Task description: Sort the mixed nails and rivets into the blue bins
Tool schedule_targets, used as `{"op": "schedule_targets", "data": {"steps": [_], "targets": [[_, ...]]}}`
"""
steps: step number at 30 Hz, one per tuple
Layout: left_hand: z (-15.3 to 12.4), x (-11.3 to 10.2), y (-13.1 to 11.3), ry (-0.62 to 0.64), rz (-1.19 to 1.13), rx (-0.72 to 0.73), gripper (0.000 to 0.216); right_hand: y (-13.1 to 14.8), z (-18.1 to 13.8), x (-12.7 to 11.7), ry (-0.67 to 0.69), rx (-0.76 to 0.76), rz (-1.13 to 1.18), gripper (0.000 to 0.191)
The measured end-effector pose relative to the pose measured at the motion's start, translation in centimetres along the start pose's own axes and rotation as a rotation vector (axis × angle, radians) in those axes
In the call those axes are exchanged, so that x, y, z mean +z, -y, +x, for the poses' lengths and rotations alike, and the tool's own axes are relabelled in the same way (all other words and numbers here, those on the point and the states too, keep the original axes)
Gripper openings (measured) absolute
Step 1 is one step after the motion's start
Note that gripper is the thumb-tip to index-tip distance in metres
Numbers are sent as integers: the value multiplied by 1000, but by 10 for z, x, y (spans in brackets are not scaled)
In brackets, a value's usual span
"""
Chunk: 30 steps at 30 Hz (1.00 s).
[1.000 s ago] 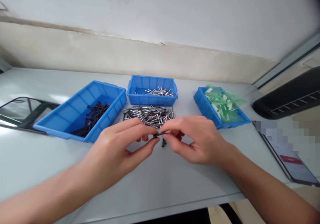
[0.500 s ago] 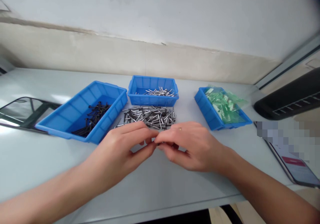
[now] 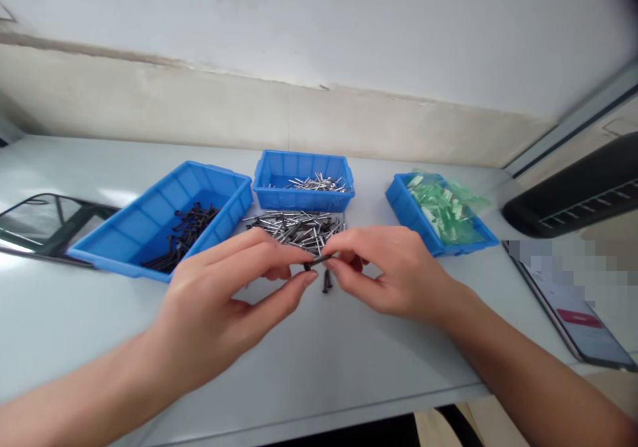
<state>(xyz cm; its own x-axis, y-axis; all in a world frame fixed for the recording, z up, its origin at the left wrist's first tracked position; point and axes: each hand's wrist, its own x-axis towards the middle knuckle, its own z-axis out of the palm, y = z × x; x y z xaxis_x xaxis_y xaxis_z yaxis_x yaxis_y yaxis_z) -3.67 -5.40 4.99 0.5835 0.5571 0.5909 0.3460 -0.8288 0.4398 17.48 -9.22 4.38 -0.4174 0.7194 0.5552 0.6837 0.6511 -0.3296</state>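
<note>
Right hand (image 3: 393, 274): thumb and index fingers (image 3: 343, 242) pinch one end of a short black screw (image 3: 319, 261), held nearly level just above the bench (image 3: 309, 367). Left hand (image 3: 219, 301): thumb and index curl around the screw's other end. Can't tell if they actually press on it. Other left fingers are half curled, holding nothing.

The screw sits mid-bench, between the two hands, at 6 o'clock from the loose pile of silver nails (image 3: 294, 224). A second black screw (image 3: 326, 281) lies on the bench just below the held one, untouched.

Three blue bins sit behind the hands:
- The bin of black screws (image 3: 214, 234) is at 10 o'clock.
- The bin of silver nails (image 3: 299, 199) is at 12 o'clock, just behind the pile.
- The bin of green-and-white plastic pieces (image 3: 409, 214) is at 2 o'clock.

A phone (image 3: 573, 314) with a lit screen is at 3 o'clock by the bench edge. A dark glass panel (image 3: 40, 224) is at 9 o'clock, beside the screw bin.
</note>
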Motion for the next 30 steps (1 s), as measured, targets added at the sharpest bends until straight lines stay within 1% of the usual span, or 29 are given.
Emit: {"op": "schedule_targets", "data": {"steps": [2,6,10,14,19,24,27,30], "targets": [[-1,-1,-1,-8,14,31,7,-1,0,4,47,-26,-8,10],[-2,1,0,42,17,73,10,-1,-2,12,108,-81,11,13],[-4,3,3,59,-18,127,10,1,-3,15,118,-82,30,16],[-4,3,3,51,-21,143,12,2,-2,13,115,-79,41,13],[-1,2,1,26,-4,106,10,-2,0,7,66,-67,-30,14],[0,2,2,44,27,30,11,-3,0,3,0,-83,-80,11],[1,2,4,42,11,-52,10,-2,0,1,-29,-31,-14,10],[4,2,6,42,6,-133,11,-2,1,0,-7,32,123,21]]}}
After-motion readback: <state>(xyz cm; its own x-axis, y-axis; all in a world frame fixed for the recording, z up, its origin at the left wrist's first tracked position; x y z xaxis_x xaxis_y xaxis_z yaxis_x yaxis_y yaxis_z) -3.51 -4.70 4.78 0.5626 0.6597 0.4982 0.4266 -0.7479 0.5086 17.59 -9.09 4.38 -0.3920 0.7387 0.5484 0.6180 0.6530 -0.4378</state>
